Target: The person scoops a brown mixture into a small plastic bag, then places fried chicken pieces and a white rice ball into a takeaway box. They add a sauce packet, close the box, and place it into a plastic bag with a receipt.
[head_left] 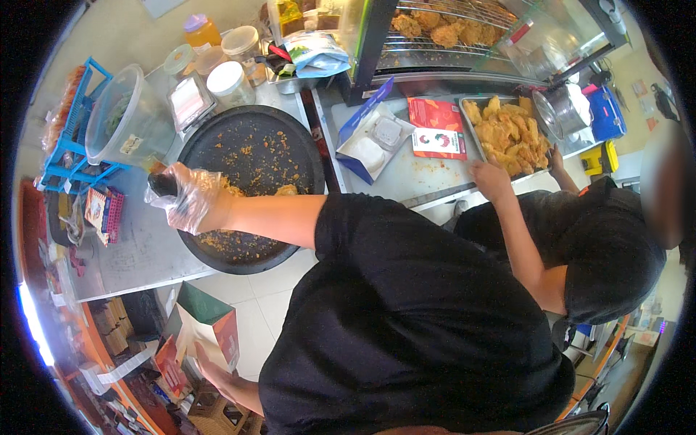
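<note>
My right hand (pixel 192 199), in a clear plastic glove, grips a dark object (pixel 163 185) that I cannot make out, over the left side of a round black tray (pixel 250 138) scattered with crumbs and a few fried pieces. My bare left hand (pixel 217 380), low at the left, holds an open green, white and red paper bag (pixel 206 319). Just beyond my right hand stands a tall clear plastic container (pixel 112 90) on the steel counter (pixel 127 261), beside a blue plastic rack (pixel 72 145).
A co-worker (pixel 609 261) at right grips a tray of fried food (pixel 507 134). An opened box (pixel 373 145) and red printed card (pixel 435 116) lie on the back counter, below a glass warmer (pixel 442 36). Lidded tubs (pixel 228 80) stand at back left; a metal pot (pixel 569 109) at right.
</note>
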Motion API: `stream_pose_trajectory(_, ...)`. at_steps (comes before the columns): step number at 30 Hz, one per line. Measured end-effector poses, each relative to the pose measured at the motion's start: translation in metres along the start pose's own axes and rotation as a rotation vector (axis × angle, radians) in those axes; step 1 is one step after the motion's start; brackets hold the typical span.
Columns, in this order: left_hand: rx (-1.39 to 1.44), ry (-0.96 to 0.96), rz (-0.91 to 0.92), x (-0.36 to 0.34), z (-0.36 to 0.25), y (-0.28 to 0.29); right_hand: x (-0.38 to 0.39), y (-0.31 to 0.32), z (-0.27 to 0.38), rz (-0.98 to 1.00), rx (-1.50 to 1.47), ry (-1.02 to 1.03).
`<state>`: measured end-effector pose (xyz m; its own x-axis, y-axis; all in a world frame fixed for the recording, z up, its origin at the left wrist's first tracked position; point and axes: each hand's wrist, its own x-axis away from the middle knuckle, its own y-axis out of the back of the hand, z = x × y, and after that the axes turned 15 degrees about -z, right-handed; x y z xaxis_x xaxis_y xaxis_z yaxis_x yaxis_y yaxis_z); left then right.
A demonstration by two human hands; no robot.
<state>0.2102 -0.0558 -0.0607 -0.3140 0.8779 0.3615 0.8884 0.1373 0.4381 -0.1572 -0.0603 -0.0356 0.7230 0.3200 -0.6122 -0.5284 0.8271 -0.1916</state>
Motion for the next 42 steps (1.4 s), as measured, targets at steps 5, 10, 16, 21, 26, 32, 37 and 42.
stream_pose_trajectory(5, 0.035, -0.002, 0.019, 0.000, -0.008, 0.001, -0.014, 0.009, -0.019, 0.197, 0.416, -0.095)
stream_pose_trajectory(10, 0.101, 0.024, -0.010, 0.018, -0.011, 0.017, -0.043, 0.016, -0.011, 0.117, 0.270, -0.073)
stream_pose_trajectory(16, 0.361, 0.244, -0.038, 0.022, 0.000, 0.012, -0.003, 0.086, 0.016, 0.146, 0.070, -0.080)
stream_pose_trajectory(21, 0.347, 0.177, -0.061, 0.025, -0.012, -0.002, -0.025, 0.089, 0.005, 0.101, 0.239, 0.159)
stream_pose_trajectory(26, 0.213, 0.115, -0.056, 0.035, -0.038, -0.015, -0.086, 0.056, -0.027, 0.604, 1.151, -0.178)
stream_pose_trajectory(32, 0.119, 0.300, -0.191, 0.039, -0.032, -0.020, -0.073, 0.040, -0.044, 0.857, 1.257, -0.124)
stream_pose_trajectory(37, 0.412, 0.334, -0.069, 0.025, -0.010, -0.030, -0.032, 0.036, -0.018, 1.341, 0.819, 0.437)
stream_pose_trajectory(42, 0.446, 0.302, 0.034, 0.024, -0.007, -0.044, -0.020, 0.041, -0.026, 1.557, 0.945, 0.513)
